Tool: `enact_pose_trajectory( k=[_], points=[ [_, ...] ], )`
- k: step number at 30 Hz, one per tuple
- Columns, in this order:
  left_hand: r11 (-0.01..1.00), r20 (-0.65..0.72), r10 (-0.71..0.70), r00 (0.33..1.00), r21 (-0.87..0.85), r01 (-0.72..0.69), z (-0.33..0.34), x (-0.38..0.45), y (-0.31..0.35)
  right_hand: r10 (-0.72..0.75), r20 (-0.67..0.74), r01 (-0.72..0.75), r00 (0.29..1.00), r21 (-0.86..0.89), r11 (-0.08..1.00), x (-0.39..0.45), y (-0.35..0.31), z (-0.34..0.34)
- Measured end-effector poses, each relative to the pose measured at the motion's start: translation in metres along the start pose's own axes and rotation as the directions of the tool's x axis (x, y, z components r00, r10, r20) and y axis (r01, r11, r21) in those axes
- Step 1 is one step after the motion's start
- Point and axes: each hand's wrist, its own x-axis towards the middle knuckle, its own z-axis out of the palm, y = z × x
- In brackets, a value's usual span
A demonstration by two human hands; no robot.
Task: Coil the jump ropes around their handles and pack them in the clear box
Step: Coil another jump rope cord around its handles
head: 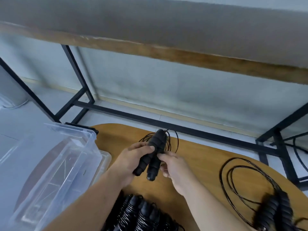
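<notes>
The left hand [133, 157] holds 2 black handles [153, 157] tight, right of the clear box [55, 164]. The right hand [173, 165] pinches the thin rope [173, 142], winding it. Next, I think: more loops.

Both bare forearms reach forward from the bottom edge and converge near the middle. The left hand [133, 160] sits palm turned inward, fingers curled round the pair of black handles [152, 155], thumb laid across the top. The right hand [173, 170] comes in from the other side, just beside the left, index finger and thumb pinching at the handles' side, remaining fingers curled loosely underneath, wrist angled slightly down
</notes>
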Motion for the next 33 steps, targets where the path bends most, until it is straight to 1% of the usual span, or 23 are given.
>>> enact_pose_trajectory(
  k=[3,6,8,10,13,15,19,22,23,28,31,33],
  points=[
    [0.999,0.112,0.045,0.993,0.002,-0.046,0.009,-0.039,0.020,-0.065,0.010,0.063,0.998,0.129,0.990,-0.040,-0.020,0.004],
    [0.984,0.217,0.108,0.970,0.113,-0.135,0.017,-0.074,0.035,-0.084,-0.012,0.084,0.996,0.301,0.950,-0.077,-0.032,0.003],
    [0.956,0.255,0.151,0.955,0.207,-0.206,0.025,-0.094,0.048,-0.108,-0.010,0.103,0.994,0.396,0.913,-0.102,-0.042,-0.001],
    [0.916,0.300,0.188,0.935,0.290,-0.278,0.036,-0.113,0.060,-0.129,-0.011,0.122,0.992,0.413,0.903,-0.127,-0.051,-0.005],
    [0.830,0.367,0.243,0.898,0.400,-0.388,0.053,-0.138,0.068,-0.171,-0.108,0.198,0.979,0.336,0.921,-0.160,-0.063,-0.014],
    [0.795,0.393,0.274,0.878,0.421,-0.436,0.063,-0.150,0.073,-0.205,-0.172,0.248,0.963,0.280,0.928,-0.177,-0.069,-0.022],
    [0.752,0.465,0.287,0.837,0.432,-0.498,0.081,-0.169,0.079,-0.250,-0.236,0.309,0.939,0.260,0.915,-0.210,-0.076,-0.043],
    [0.747,0.466,0.301,0.832,0.427,-0.509,0.098,-0.184,0.081,-0.303,-0.208,0.355,0.930,0.290,0.889,-0.231,-0.076,-0.061],
    [0.759,0.454,0.311,0.835,0.410,-0.506,0.102,-0.185,0.080,-0.318,-0.195,0.366,0.928,0.301,0.881,-0.234,-0.075,-0.065],
    [0.871,0.389,0.290,0.874,0.271,-0.409,0.129,-0.188,0.075,-0.337,-0.213,0.394,0.917,0.347,0.851,-0.251,-0.075,-0.097],
    [0.933,0.366,0.263,0.893,0.140,-0.332,0.146,-0.190,0.075,-0.338,-0.259,0.400,0.905,0.247,0.882,-0.255,-0.074,-0.119],
    [0.949,0.370,0.247,0.895,0.093,-0.301,0.155,-0.193,0.077,-0.328,-0.284,0.391,0.901,0.204,0.898,-0.255,-0.073,-0.134]
  ],
)
